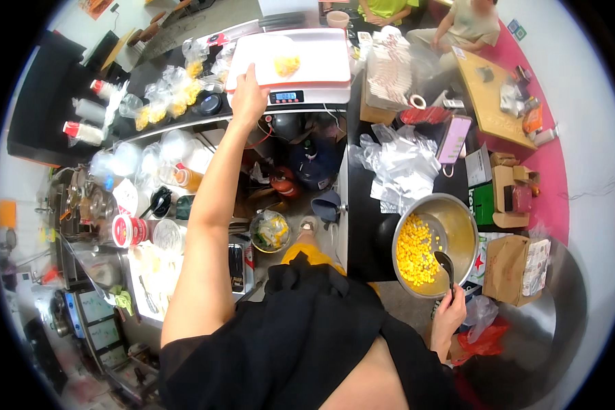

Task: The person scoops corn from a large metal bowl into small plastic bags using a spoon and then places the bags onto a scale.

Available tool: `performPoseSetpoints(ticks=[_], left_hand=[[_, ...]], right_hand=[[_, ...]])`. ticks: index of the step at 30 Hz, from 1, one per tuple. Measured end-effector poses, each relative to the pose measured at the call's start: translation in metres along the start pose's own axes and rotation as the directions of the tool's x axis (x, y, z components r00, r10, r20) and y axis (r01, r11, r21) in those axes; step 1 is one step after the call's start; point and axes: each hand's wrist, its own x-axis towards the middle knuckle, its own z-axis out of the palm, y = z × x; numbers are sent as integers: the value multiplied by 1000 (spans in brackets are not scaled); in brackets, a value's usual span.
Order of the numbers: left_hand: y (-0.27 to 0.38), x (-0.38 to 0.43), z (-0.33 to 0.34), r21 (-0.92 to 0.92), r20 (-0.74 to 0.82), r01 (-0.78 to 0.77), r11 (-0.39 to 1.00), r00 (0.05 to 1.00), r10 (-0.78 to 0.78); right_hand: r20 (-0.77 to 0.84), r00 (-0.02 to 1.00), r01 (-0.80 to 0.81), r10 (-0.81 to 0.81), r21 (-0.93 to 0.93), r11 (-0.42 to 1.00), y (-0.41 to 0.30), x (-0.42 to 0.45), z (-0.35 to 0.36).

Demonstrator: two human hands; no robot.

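My left hand [249, 98] is at the front left of a white digital scale [315, 95], its fingers over the platform's edge. Whether those fingers pinch anything is unclear in the glare. On the platform lies a small portion of yellow corn kernels [287, 64], apparently in a clear plastic bag. My right hand [452, 309] grips the handle of a black spoon [445, 262]. The spoon's bowl rests inside a large metal bowl [464, 215], beside loose corn kernels [415, 251] heaped on the left side.
Several knotted bags of corn [177, 100] stand left of the scale. Clear plastic bags [402, 159] and a phone [454, 139] lie beyond the metal bowl. Between the counters are a waste bin [270, 231] and an open shelf. Two people [471, 23] sit across the counter.
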Motion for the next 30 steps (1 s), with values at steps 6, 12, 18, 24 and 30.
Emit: performPoseSetpoints(ticks=[6, 12, 18, 24, 30], left_hand=[[-27, 118, 16, 304, -195, -309, 901, 906, 376], [-18, 183, 40, 11, 213, -284, 959, 938, 275], [-62, 180, -65, -529, 242, -4, 849, 958, 155], [-146, 186, -125, -445, 180, 91, 891, 984, -10], [-192, 230, -115, -173, 126, 178, 969, 979, -157]], right_hand=[[-74, 997, 13, -15, -22, 1000, -57, 5, 8], [-154, 985, -80, 79, -2, 997, -83, -8, 14], [-106, 978, -187, 177, -89, 978, -80, 1, 12], [-117, 987, -123, 110, -114, 986, -90, 37, 21], [-81, 987, -146, 139, -90, 985, -100, 46, 28]])
